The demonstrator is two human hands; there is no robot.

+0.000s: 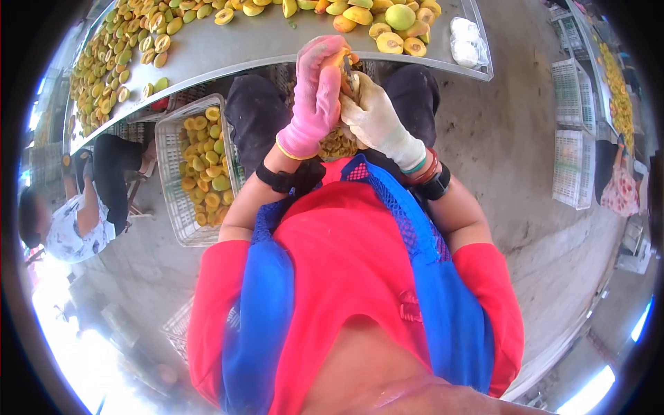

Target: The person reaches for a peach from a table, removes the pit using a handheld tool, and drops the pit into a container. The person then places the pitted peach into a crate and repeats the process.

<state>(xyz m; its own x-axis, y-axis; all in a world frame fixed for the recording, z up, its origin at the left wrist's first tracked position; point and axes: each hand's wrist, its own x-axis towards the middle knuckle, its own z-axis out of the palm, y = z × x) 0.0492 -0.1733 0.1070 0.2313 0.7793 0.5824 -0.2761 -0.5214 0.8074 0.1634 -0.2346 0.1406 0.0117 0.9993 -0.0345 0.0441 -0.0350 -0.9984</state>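
My left hand (316, 97), in a pink glove, is closed around a yellow-orange peach (341, 59), mostly hidden by the fingers. In a whitish glove, my right hand (379, 119) grips a small dark metal tool, apparently a knife (348, 72), pressed against the fruit. Its handle is covered by my fingers. Both hands meet just in front of the table's near edge, above my lap. Below them, cut fruit pieces (337, 145) show between my knees.
The metal table (277, 47) holds many halved peaches (389, 43) and a white plastic bundle (467, 41). A crate (197, 238) of peach halves stands by my left leg. Another person (83, 214) sits at left; stacked crates (573, 166) and a second person (620, 187) are at right.
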